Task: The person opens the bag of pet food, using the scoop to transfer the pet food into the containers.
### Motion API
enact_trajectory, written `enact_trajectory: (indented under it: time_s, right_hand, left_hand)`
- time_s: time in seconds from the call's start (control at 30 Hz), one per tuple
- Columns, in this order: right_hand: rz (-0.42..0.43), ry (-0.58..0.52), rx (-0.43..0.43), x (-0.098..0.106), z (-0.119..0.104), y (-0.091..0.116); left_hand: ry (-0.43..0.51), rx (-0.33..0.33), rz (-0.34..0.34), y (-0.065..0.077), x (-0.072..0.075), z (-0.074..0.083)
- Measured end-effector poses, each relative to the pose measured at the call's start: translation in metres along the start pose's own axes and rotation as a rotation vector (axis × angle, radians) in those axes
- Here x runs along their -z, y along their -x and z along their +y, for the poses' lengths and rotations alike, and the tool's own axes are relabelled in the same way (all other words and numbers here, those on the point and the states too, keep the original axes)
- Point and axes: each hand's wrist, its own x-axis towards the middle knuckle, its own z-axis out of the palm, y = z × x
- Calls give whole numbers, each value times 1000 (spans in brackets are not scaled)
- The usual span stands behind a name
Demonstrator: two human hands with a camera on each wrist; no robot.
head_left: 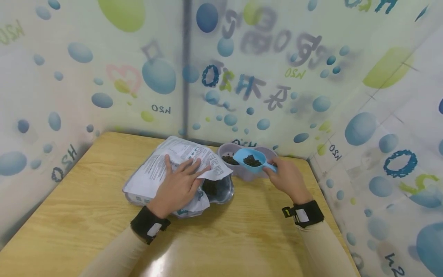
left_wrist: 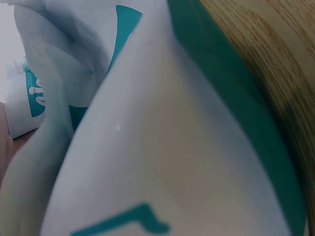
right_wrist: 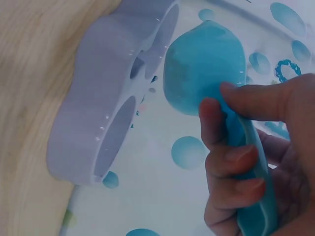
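Observation:
A light-blue scoop (head_left: 250,159) carries a heap of dark brown pellets (head_left: 252,160). My right hand (head_left: 288,177) grips its handle, fingers curled round it in the right wrist view. The scoop is held over a greyish-purple double bowl (head_left: 246,176), whose left hollow has some dark pellets (head_left: 229,159) in it. My left hand (head_left: 180,188) lies with spread fingers on a white printed bag (head_left: 149,175). The bag is on its side, its opening facing right, with dark contents showing inside. In the left wrist view the bag's white and green surface (left_wrist: 162,128) fills most of the picture.
A light wooden table (head_left: 238,238) bears the bag and the bowl. Walls covered with bubble-patterned sheeting (head_left: 221,96) enclose its back and sides. The bowl stands close to the back wall. Both wrists wear black straps (head_left: 309,213).

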Motion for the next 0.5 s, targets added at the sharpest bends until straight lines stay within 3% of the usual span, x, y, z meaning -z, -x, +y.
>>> enact_trajectory:
  time_s: [0.5]
  right_hand:
    - [-15,81,51,3,-17,-29]
  left_hand:
    - [-2,-3,12,1,0,0]
